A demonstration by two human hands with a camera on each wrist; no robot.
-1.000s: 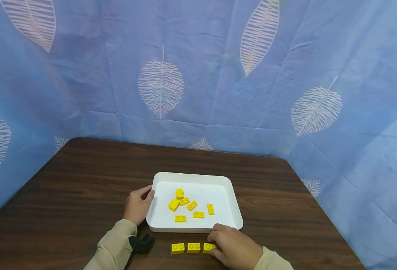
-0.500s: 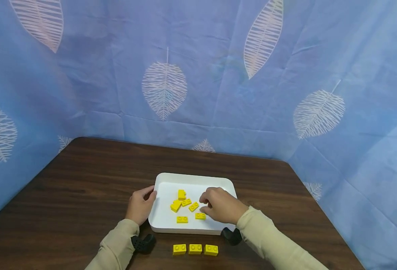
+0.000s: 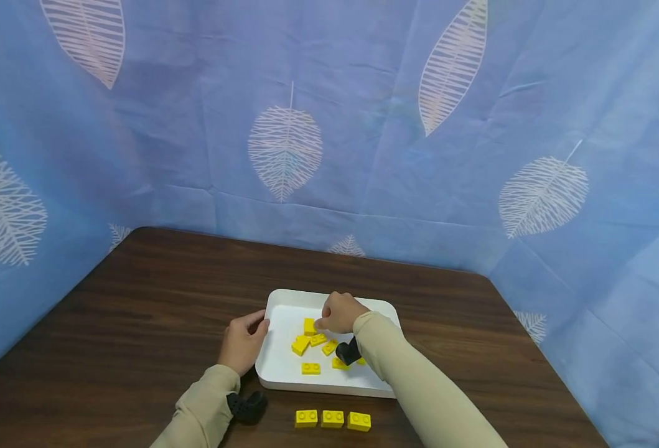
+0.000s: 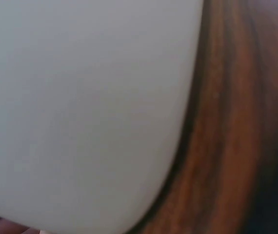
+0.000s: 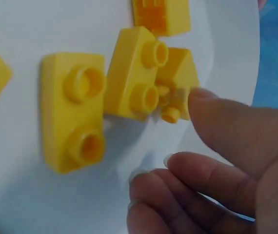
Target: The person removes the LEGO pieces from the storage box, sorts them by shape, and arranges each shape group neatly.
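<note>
R hand (image 3: 341, 313) swings off toy-brick row (image 3: 333, 419) behind it, into tray (image 3: 318, 389); half-spread, empty, prob. after another: yellow brick (image 3: 309, 326) at thumb.

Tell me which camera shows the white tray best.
The head view: the white tray shows almost whole, though the right hand and sleeve cover part. The left wrist view has only a blurred piece with a curved edge; the right wrist view, part of its inside around several yellow bricks.

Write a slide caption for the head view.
Left grip at white tray, right grip among yellow two-stud bricks inside; three more lined up in front.
</note>
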